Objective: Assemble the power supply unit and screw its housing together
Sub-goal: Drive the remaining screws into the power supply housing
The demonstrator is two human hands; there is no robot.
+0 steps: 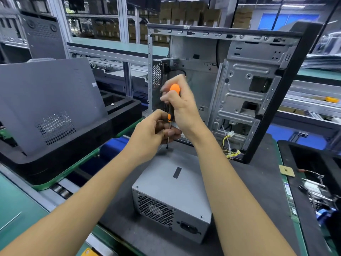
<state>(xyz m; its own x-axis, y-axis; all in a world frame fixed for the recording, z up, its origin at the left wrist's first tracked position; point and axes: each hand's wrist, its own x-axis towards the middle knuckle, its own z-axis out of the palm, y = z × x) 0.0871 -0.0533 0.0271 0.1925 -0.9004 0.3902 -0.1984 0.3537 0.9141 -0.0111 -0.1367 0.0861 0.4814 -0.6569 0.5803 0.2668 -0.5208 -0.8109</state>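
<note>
- An open computer case stands upright on a dark mat.
- A grey side panel leans in a black foam tray, left.
- Cardboard boxes fill background shelves.

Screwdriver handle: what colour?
Orange and black screwdriver, gripped in the right hand; head view.

One power supply unit, one screwdriver, one open computer case, two hands.

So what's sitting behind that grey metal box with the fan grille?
Behind the grey box stands an open computer case, bare metal inside, with yellow and black wires at its bottom. The hands and the screwdriver cover part of its lower left.
</note>
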